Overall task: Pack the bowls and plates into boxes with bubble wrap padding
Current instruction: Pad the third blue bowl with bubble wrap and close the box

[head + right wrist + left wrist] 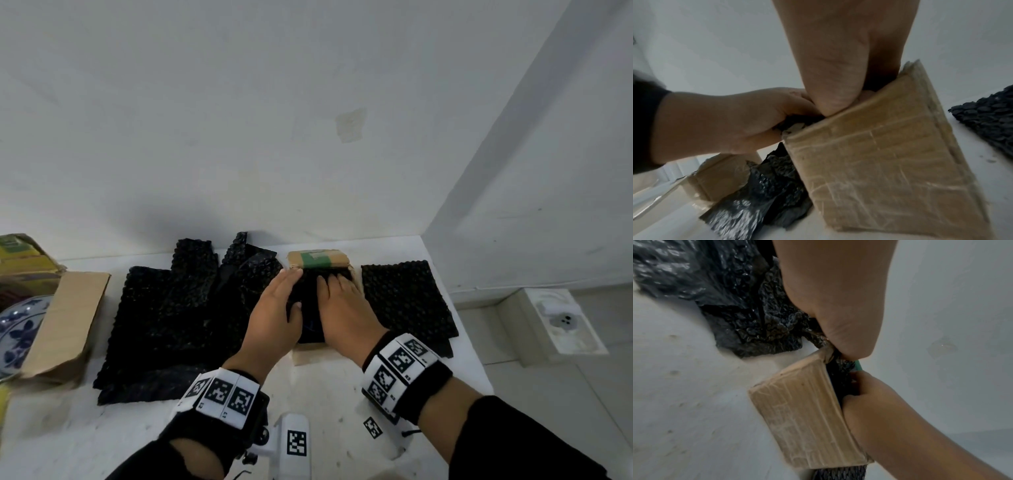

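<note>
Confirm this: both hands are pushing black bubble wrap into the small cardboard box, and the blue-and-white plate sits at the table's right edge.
Wrong side. The blue-and-white plate sits at the table's left edge, in the head view. Both the left hand and right hand do push black bubble wrap into the small cardboard box.

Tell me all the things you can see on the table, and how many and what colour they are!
Small cardboard box: one, brown with green tape, middle of the table, black bubble wrap inside.
Bubble wrap in the box: one piece, black, under both hands.
Loose bubble wrap sheets: several overlapping, black, left of the small box.
Single bubble wrap sheet: one, black, right of the small box.
Large cardboard box: one, brown, far left, flap open.
Plate: one, white with blue pattern, at the far left edge, partly hidden by the flap.
Table: one, white.
Left hand: one, pressing the bubble wrap into the box.
Right hand: one, pressing the wrap beside it.
</note>
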Demonstrator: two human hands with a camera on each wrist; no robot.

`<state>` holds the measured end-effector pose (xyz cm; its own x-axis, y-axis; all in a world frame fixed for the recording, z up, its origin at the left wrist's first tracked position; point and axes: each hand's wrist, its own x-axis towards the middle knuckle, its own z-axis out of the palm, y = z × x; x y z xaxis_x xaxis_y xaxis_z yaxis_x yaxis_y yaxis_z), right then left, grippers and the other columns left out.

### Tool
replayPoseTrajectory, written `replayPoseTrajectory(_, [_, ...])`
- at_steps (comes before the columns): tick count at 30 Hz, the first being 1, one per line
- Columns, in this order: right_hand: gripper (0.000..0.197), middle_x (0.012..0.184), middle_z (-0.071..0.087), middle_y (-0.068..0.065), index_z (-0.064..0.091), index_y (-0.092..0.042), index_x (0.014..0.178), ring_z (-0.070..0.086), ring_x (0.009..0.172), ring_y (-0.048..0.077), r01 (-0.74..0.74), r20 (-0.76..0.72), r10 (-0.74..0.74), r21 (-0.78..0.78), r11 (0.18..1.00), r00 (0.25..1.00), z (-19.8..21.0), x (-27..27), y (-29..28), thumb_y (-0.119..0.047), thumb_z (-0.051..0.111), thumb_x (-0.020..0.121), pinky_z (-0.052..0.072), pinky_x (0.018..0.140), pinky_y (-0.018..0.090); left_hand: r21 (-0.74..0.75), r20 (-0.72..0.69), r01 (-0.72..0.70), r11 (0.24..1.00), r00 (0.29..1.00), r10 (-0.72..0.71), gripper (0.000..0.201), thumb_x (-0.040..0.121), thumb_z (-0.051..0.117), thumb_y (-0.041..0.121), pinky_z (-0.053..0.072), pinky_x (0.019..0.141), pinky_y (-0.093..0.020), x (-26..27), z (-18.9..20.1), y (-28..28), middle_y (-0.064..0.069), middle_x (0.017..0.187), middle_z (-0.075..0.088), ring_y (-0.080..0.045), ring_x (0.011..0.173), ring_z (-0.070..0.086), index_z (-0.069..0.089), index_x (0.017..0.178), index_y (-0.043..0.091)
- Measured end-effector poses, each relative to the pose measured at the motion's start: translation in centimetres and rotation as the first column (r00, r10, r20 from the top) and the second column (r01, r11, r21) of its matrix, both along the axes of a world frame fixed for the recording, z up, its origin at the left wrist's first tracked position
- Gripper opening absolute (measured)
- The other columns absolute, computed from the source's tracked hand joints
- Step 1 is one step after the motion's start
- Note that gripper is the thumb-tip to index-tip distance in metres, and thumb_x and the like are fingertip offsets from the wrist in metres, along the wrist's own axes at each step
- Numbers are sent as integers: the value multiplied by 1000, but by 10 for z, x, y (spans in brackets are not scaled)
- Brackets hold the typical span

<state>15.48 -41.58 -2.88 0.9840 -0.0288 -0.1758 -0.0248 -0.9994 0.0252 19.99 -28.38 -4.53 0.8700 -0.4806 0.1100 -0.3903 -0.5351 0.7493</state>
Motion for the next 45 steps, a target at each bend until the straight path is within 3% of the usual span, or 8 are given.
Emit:
replayPoseTrajectory(13, [49, 126, 45, 17, 42, -5, 126, 43, 117, 33, 58, -212, -30, 127, 990, 977, 14, 39, -3, -30, 58, 87, 40, 94, 41, -231, -265, -50, 972, 964, -13, 63, 86, 52, -8, 27, 107, -16, 4, 2, 3, 6, 142, 42, -3, 132, 35, 38, 141, 18])
replayPoseTrajectory(18, [39, 111, 50, 14, 48, -3, 118, 55, 95, 31, -70, 147, 48, 151, 986, 988, 5, 13, 4, -15, 60, 82, 54, 71, 40, -229, -269, -56, 972, 963, -7, 65, 86, 50, -7, 26, 108, -17, -1, 3, 2, 12, 138, 42, 1, 129, 34, 36, 141, 23])
replayPoseTrajectory(20, [37, 108, 58, 15, 56, -1, 114, 58, 100, 32, -189, 297, 113, 242, 952, 948, -7, 4, 5, -19, 50, 83, 55, 79, 43, -246, -289, -63, 967, 957, -11, 65, 85, 50, -8, 27, 107, -16, -1, 2, 2, 13, 137, 43, 1, 129, 35, 37, 141, 23])
replayPoseTrajectory(24, [73, 146, 39, 13, 36, -3, 142, 27, 139, 28, -192, 97, 166, 467, 863, 981, -15, 4, -6, -42, 18, 82, 18, 117, 37, -423, -416, -118, 899, 906, -77, 60, 87, 47, -10, 32, 101, -7, 0, 2, 3, 6, 139, 45, -1, 128, 39, 39, 139, 19])
replayPoseTrajectory(33, [72, 108, 60, 9, 58, -10, 108, 44, 104, 26, -279, 22, 278, 100, 955, 960, -8, 32, 0, -42, 5, 70, 34, 89, 41, -618, -541, -234, 750, 819, -190, 50, 83, 39, 26, 41, 98, -14, 5, 2, 4, 11, 131, 53, 1, 122, 47, 47, 132, 24])
replayPoseTrajectory(38, [44, 119, 53, 12, 57, -7, 115, 42, 109, 26, -193, 44, 188, 212, 958, 981, -12, 30, 1, -32, 35, 87, 33, 96, 38, -591, -523, -199, 781, 833, -183, 37, 101, 29, 8, 37, 98, -6, 6, 1, 6, 2, 138, 47, 3, 122, 44, 42, 134, 18])
replayPoseTrajectory(42, [46, 116, 53, 9, 46, -9, 126, 55, 101, 24, -57, 197, -111, 690, 721, 974, -15, 19, -2, -11, 53, 80, 48, 85, 32, -576, -546, -195, 794, 815, -196, 48, 91, 37, 30, 34, 108, -17, 5, -1, 6, 8, 140, 47, -2, 129, 42, 42, 138, 21])
replayPoseTrajectory(45, [48, 115, 58, 9, 48, -7, 125, 56, 106, 21, -52, 167, -139, 802, 594, 976, -17, 15, -5, -4, 52, 77, 43, 89, 24, -584, -568, -220, 781, 799, -199, 44, 96, 34, 27, 34, 109, -20, 7, -2, 4, 3, 141, 47, -5, 130, 42, 41, 138, 18])
